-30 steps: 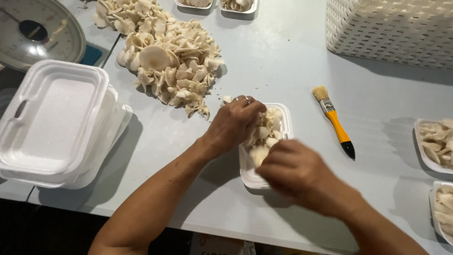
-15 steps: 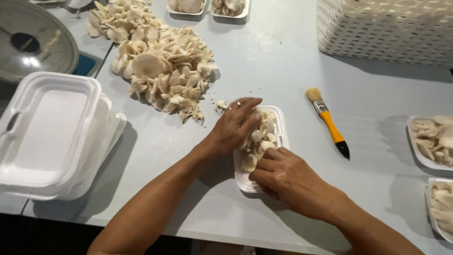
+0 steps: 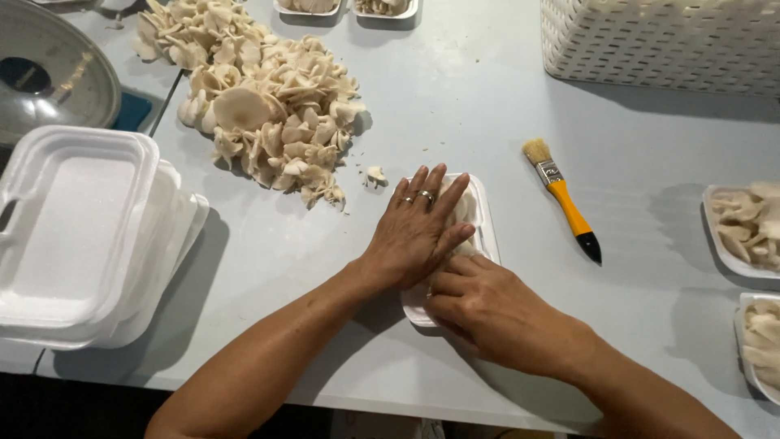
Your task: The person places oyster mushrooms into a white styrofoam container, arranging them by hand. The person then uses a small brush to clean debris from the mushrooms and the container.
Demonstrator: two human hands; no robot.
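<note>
A small white foam tray [image 3: 485, 213] of pale oyster mushrooms lies on the grey table [image 3: 455, 106] in front of me. My left hand [image 3: 416, 228], with rings on two fingers, lies flat and spread on top of the mushrooms, pressing them down. My right hand [image 3: 487, 305] rests on the near end of the same tray, fingers curled against its edge and touching my left hand. Most of the tray's contents are hidden beneath both hands.
A big heap of oyster mushrooms [image 3: 260, 106] lies at the back left, with one loose piece [image 3: 374, 174]. Stacked white foam boxes [image 3: 73, 236] sit at left beside a metal scale pan [image 3: 49, 73]. An orange-handled brush [image 3: 563, 200], filled trays [image 3: 743, 228] and a white basket [image 3: 666, 41] are at right.
My left hand has gone from curled over the mushrooms to flat and spread on them. My right hand has moved in against the tray's near end.
</note>
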